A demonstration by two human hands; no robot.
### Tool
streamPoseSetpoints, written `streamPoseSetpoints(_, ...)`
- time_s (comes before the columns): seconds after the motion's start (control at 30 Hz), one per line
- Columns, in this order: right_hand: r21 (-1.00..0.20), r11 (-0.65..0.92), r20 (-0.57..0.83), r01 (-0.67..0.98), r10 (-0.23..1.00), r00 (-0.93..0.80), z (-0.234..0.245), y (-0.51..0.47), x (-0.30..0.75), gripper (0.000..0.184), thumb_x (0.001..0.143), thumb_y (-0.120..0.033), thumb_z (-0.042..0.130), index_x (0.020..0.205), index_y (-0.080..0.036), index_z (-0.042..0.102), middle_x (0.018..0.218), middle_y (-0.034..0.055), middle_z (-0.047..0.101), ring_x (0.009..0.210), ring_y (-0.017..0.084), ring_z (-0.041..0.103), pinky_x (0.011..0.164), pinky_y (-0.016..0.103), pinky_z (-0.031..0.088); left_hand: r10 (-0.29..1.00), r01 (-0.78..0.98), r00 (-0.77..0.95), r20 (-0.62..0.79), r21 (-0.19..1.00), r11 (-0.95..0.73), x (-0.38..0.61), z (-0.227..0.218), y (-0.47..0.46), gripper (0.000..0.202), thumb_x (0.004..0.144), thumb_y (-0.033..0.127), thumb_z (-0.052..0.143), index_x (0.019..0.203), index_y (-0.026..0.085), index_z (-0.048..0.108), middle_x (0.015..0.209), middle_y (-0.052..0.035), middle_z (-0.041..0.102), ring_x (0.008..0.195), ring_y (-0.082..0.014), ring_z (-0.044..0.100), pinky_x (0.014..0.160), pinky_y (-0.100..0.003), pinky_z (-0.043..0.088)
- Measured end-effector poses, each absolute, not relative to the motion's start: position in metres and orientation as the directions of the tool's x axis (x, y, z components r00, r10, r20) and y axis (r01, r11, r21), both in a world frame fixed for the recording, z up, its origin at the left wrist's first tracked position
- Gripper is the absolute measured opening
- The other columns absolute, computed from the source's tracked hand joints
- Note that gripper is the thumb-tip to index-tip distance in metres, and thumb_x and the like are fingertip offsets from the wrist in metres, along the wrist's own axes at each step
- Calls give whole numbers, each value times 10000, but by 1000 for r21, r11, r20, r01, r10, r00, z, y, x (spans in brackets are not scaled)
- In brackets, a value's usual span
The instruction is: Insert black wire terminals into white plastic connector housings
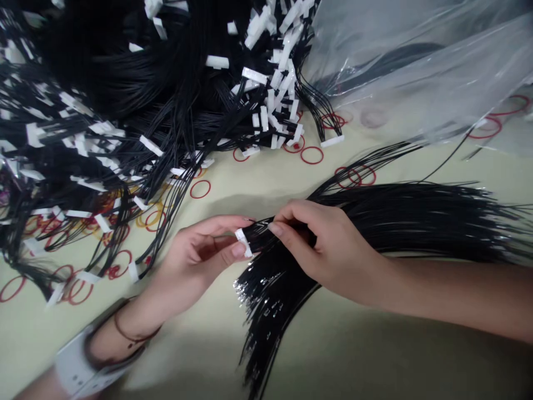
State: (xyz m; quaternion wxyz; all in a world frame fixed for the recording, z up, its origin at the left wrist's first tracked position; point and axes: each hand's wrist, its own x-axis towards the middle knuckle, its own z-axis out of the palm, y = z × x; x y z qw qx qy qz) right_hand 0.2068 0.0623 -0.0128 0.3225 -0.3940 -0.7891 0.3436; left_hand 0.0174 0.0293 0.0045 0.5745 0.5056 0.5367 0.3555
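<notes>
My left hand (pixel 200 255) pinches 1 small white rectangular plastic connector (pixel 244 242) between thumb and fingers. Black wires extend from the connector toward my right hand (pixel 333 244). The right thumb and index finger are pressed together on 1 thin black wire with a metal tip (pixel 264 223), just beside the connector; I cannot tell whether the tip touches it. Below my right hand, a thick bundle of black wires with silvery metal ends (pixel 283 289) rests on the pale cream table (pixel 195 350). Located beyond: a heap of black wire harnesses with white connectors (pixel 137 83), thin red rings (pixel 312 148) and clear plastic sheeting (pixel 425 83).
</notes>
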Motion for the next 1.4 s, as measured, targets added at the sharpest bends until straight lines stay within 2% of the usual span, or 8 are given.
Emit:
streamPoseSetpoints(0.3,-708,574,316,412,779,-541,-16,63,207,138,843,-188,455,750,-122,532,681,-17,538,583,49,444,542,178,319,941,112,175,-289,956,273,20,4,30,249,745,80,634,936,238,661,829,45,720,724,-54,647,671,-73,504)
streamPoseSetpoints(0.43,-664,624,338,412,742,-579,-18,63,207,135,842,-180,451,744,-120,522,668,-13,525,597,63,444,553,192,326,941,92,179,-288,957,276,22,6,29,269,734,35,629,920,226,668,743,66,716,660,-22,634,600,-17,474)
streamPoseSetpoints(0.57,-671,634,353,383,728,-588,-17,63,207,127,846,-172,447,751,-126,517,678,-12,521,611,66,444,576,198,351,941,76,188,-281,960,271,21,6,30,261,749,47,620,935,226,663,753,62,716,662,-24,632,608,-24,477)
streamPoseSetpoints(0.73,-681,670,508,296,723,-468,-11,63,211,104,851,-153,439,790,-140,521,804,31,525,784,94,489,718,224,414,961,84,167,-220,974,209,17,4,33,248,776,85,605,973,229,646,820,48,708,710,-42,630,670,-65,493)
streamPoseSetpoints(0.8,-663,695,545,277,703,-457,-11,63,212,87,850,-146,441,822,-157,523,832,32,541,796,97,500,726,231,424,964,103,161,-210,975,196,15,2,35,255,776,82,604,984,226,640,842,41,705,727,-48,628,684,-73,492)
streamPoseSetpoints(0.93,-643,713,465,281,654,-597,-15,61,213,114,857,-155,426,850,-151,540,737,-2,568,648,69,495,587,194,399,964,128,172,-203,975,182,12,0,36,259,783,90,597,996,231,634,882,30,702,781,-64,629,716,-92,490)
streamPoseSetpoints(1.1,-662,631,300,405,718,-628,-18,62,211,97,800,-147,473,746,-133,553,648,-27,544,545,50,448,510,189,328,966,166,170,-194,972,166,11,0,35,236,784,118,601,986,234,641,809,40,696,712,-45,617,665,-70,482)
streamPoseSetpoints(1.4,-661,612,262,434,731,-630,-16,62,210,97,780,-153,477,715,-135,547,602,-38,524,499,43,416,483,190,287,965,219,171,-200,962,161,12,2,34,256,766,84,605,965,239,650,736,48,679,667,-34,601,625,-53,463)
